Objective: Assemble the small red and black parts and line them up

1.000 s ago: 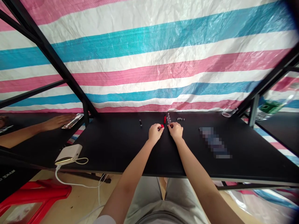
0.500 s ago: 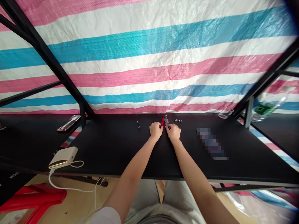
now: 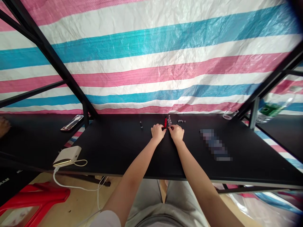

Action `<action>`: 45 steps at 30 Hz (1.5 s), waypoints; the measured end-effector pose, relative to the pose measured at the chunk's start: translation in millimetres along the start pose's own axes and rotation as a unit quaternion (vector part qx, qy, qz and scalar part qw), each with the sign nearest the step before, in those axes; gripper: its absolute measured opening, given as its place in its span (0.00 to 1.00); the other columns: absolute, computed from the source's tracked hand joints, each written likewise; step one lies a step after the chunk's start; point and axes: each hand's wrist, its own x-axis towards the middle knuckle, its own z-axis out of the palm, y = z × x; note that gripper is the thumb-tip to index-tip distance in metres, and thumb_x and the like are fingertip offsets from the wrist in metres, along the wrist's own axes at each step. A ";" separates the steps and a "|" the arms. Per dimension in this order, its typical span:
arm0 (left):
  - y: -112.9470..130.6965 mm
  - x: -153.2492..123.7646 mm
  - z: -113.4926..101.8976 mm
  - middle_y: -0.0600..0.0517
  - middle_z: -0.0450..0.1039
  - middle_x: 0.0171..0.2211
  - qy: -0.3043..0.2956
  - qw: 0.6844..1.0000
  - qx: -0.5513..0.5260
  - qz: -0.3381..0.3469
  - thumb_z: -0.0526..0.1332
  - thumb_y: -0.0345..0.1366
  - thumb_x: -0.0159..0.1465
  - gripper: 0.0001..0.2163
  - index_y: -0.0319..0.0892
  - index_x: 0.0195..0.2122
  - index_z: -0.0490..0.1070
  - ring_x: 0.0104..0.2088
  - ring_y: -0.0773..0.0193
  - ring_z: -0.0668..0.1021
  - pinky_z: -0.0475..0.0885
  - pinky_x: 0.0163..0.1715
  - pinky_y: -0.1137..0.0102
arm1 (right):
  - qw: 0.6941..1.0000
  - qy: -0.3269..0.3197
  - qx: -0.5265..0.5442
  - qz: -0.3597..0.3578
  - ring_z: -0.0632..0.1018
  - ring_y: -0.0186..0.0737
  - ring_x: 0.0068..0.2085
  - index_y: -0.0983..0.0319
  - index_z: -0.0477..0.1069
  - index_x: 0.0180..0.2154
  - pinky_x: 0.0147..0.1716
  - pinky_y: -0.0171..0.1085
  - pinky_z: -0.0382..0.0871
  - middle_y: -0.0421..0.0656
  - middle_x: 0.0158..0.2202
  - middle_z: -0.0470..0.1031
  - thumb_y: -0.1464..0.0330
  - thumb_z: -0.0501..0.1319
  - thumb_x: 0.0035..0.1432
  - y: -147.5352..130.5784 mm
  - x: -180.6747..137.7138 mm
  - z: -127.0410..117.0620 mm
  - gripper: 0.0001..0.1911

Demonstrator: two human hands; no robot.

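Both hands rest close together near the far edge of the black table (image 3: pixel 118 148). My left hand (image 3: pixel 157 132) is closed, its fingertips touching a small red part (image 3: pixel 165 121) that stands just beyond it. My right hand (image 3: pixel 176 132) is closed in a pinch on a tiny red piece (image 3: pixel 172 128). A cluster of small clear parts (image 3: pixel 169 120) stands directly behind the fingers. A short row of small dark pieces (image 3: pixel 181 121) lies to the right of them, and a lone small dark cylinder (image 3: pixel 141 125) stands to the left.
A white power bank (image 3: pixel 67 155) with a white cable lies at the table's left front corner. A phone (image 3: pixel 72 122) lies on the neighbouring table, left. A clear cup (image 3: pixel 229 114) and a plastic bottle (image 3: pixel 272 108) stand at the right. A red stool (image 3: pixel 35 198) is below left.
Another person's arm and hand, on the phone a second ago, have withdrawn from the left table. My hands moved slightly forward, closer to the standing parts. The red piece went from my left fingers to my right.
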 end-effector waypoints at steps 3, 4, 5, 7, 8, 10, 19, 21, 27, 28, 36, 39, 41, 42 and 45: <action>-6.7 -15.7 -8.8 0.47 0.68 0.28 0.000 1.000 -0.011 0.008 0.60 0.36 0.56 0.05 0.43 0.30 0.74 0.36 0.57 0.70 0.62 0.38 0.65 | 1.000 0.000 -0.004 0.002 0.72 0.44 0.38 0.61 0.74 0.35 0.36 0.40 0.57 0.47 0.34 0.73 0.62 0.54 0.56 -0.9 -0.9 -0.1 0.13; -9.5 -21.0 -12.0 0.48 0.68 0.27 0.007 1.000 -0.023 0.005 0.59 0.36 0.56 0.05 0.43 0.28 0.74 0.35 0.58 0.70 0.62 0.38 0.65 | 1.000 0.001 -0.006 0.002 0.72 0.44 0.39 0.61 0.73 0.36 0.36 0.40 0.57 0.48 0.34 0.73 0.62 0.54 0.56 -1.4 -1.5 -0.1 0.13; -12.4 -25.6 -15.1 0.48 0.67 0.25 0.019 0.999 -0.044 0.002 0.58 0.36 0.57 0.07 0.43 0.26 0.73 0.34 0.59 0.71 0.62 0.38 0.66 | 1.000 0.001 -0.010 0.002 0.72 0.45 0.39 0.62 0.73 0.37 0.36 0.40 0.57 0.48 0.34 0.73 0.63 0.54 0.56 -2.0 -2.2 -0.2 0.13; -18.0 -31.4 -21.0 0.49 0.66 0.25 0.060 0.992 -0.115 0.006 0.56 0.35 0.58 0.08 0.43 0.26 0.73 0.32 0.61 0.70 0.63 0.37 0.68 | 1.000 0.003 -0.018 -0.002 0.72 0.46 0.40 0.62 0.72 0.37 0.37 0.41 0.57 0.49 0.35 0.73 0.63 0.55 0.56 -3.2 -4.2 -1.0 0.13; -20.4 -32.4 -23.7 0.50 0.66 0.25 0.087 0.984 -0.158 0.001 0.56 0.34 0.58 0.07 0.43 0.27 0.72 0.31 0.63 0.70 0.64 0.37 0.68 | 1.000 0.006 -0.023 -0.005 0.72 0.46 0.40 0.62 0.72 0.38 0.37 0.41 0.57 0.49 0.36 0.73 0.63 0.55 0.56 -3.7 -5.3 -1.8 0.12; -24.0 -31.7 -28.4 0.50 0.67 0.29 0.147 0.960 -0.237 -0.025 0.56 0.34 0.58 0.05 0.43 0.31 0.72 0.29 0.66 0.70 0.65 0.35 0.70 | 0.999 0.008 -0.034 -0.006 0.72 0.46 0.40 0.63 0.71 0.38 0.38 0.42 0.57 0.50 0.36 0.73 0.63 0.55 0.55 -4.6 -7.4 -4.1 0.12; -40.3 -18.2 -37.3 0.42 0.45 0.61 0.234 0.819 -0.462 -0.247 0.60 0.29 0.53 0.33 0.49 0.58 0.48 0.35 0.70 0.75 0.71 0.34 0.74 | 0.997 -0.042 -0.052 0.024 0.74 0.43 0.34 0.63 0.67 0.28 0.36 0.41 0.56 0.47 0.31 0.74 0.61 0.53 0.57 -10.7 -10.2 -16.5 0.13; -47.4 -13.8 -36.6 0.42 0.41 0.63 0.204 0.786 -0.520 -0.266 0.61 0.28 0.52 0.36 0.52 0.59 0.44 0.38 0.67 0.76 0.72 0.33 0.75 | 0.998 -0.038 -0.042 0.017 0.74 0.41 0.32 0.62 0.67 0.27 0.35 0.39 0.55 0.46 0.30 0.74 0.61 0.53 0.58 -13.8 -9.9 -18.5 0.13; -57.6 -6.8 -34.6 0.44 0.68 0.50 0.194 0.732 -0.599 -0.260 0.63 0.28 0.54 0.24 0.44 0.52 0.60 0.47 0.65 0.74 0.71 0.42 0.74 | 0.999 0.031 -0.002 -0.031 0.71 0.35 0.27 0.62 0.66 0.24 0.32 0.35 0.54 0.43 0.25 0.72 0.61 0.51 0.58 -22.9 -15.4 -26.0 0.16; -56.4 -7.5 -34.8 0.45 0.71 0.46 0.190 0.728 -0.606 -0.257 0.64 0.30 0.54 0.20 0.42 0.48 0.64 0.46 0.65 0.75 0.71 0.43 0.73 | 0.998 0.041 0.011 -0.044 0.71 0.34 0.26 0.62 0.66 0.24 0.31 0.35 0.54 0.43 0.25 0.71 0.61 0.51 0.58 -23.8 -17.8 -27.8 0.16; -35.0 -20.4 -36.8 0.50 0.75 0.30 0.001 0.679 -0.711 -0.183 0.68 0.33 0.48 0.12 0.35 0.33 0.72 0.32 0.67 0.77 0.69 0.47 0.64 | 0.975 0.066 0.163 -0.139 0.68 0.33 0.25 0.62 0.67 0.26 0.28 0.32 0.58 0.41 0.24 0.69 0.58 0.49 0.60 -27.8 -37.9 -28.8 0.18; -30.5 -24.6 -34.9 0.51 0.74 0.27 -0.057 0.684 -0.709 -0.161 0.69 0.33 0.48 0.12 0.35 0.32 0.73 0.29 0.69 0.77 0.69 0.46 0.64 | 0.962 0.030 0.225 -0.153 0.71 0.35 0.28 0.62 0.68 0.32 0.30 0.32 0.61 0.43 0.29 0.71 0.58 0.47 0.60 -30.2 -42.2 -21.9 0.17; -29.5 -26.9 -33.0 0.50 0.74 0.29 -0.094 0.689 -0.705 -0.142 0.69 0.34 0.48 0.12 0.35 0.32 0.73 0.30 0.68 0.77 0.69 0.46 0.64 | 0.956 0.002 0.248 -0.159 0.72 0.36 0.30 0.61 0.68 0.34 0.31 0.33 0.62 0.44 0.31 0.72 0.58 0.46 0.61 -30.8 -43.8 -18.2 0.17; -29.4 -27.8 -32.0 0.50 0.75 0.30 -0.110 0.692 -0.701 -0.132 0.69 0.34 0.48 0.12 0.35 0.32 0.73 0.31 0.67 0.77 0.69 0.45 0.64 | 0.954 -0.008 0.253 -0.160 0.72 0.36 0.30 0.61 0.68 0.34 0.32 0.33 0.63 0.44 0.31 0.72 0.58 0.46 0.61 -30.7 -44.1 -17.0 0.18; -29.5 -29.4 -29.0 0.49 0.75 0.31 -0.133 0.701 -0.690 -0.120 0.68 0.34 0.48 0.13 0.35 0.34 0.74 0.30 0.68 0.76 0.69 0.44 0.66 | 0.953 -0.021 0.260 -0.152 0.72 0.37 0.31 0.61 0.67 0.33 0.32 0.34 0.63 0.44 0.31 0.72 0.58 0.44 0.62 -28.8 -43.6 -14.9 0.19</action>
